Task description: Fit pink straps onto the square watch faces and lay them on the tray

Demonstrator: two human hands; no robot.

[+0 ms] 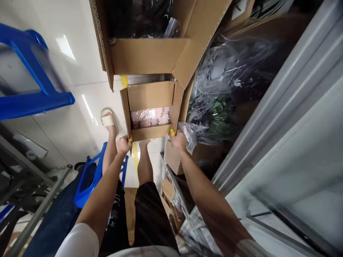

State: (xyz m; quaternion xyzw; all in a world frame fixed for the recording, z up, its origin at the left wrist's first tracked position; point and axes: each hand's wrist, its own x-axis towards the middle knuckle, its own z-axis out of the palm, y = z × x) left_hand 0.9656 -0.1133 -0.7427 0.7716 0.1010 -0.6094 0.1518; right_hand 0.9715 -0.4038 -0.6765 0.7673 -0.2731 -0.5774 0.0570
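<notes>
An open cardboard box (151,134) lies in front of my legs, near the middle of the head view. Inside it is a row of pale pink, tightly packed pieces (143,118) under clear plastic with a white label; their kind is not clear. My left hand (124,145) is closed on the box's near left corner. At the near right corner my right hand (179,140) grips the cardboard too. Each hand has a yellow cover (172,132) on a digit. The undersides of both hands' grips are hidden.
Beyond stands a larger open carton (148,55) holding dark plastic-wrapped contents. To the right are clear plastic bags (214,75) and a grey metal post (278,92). Blue stools (44,84) stand left, and a metal rack (178,191) is beside my right leg.
</notes>
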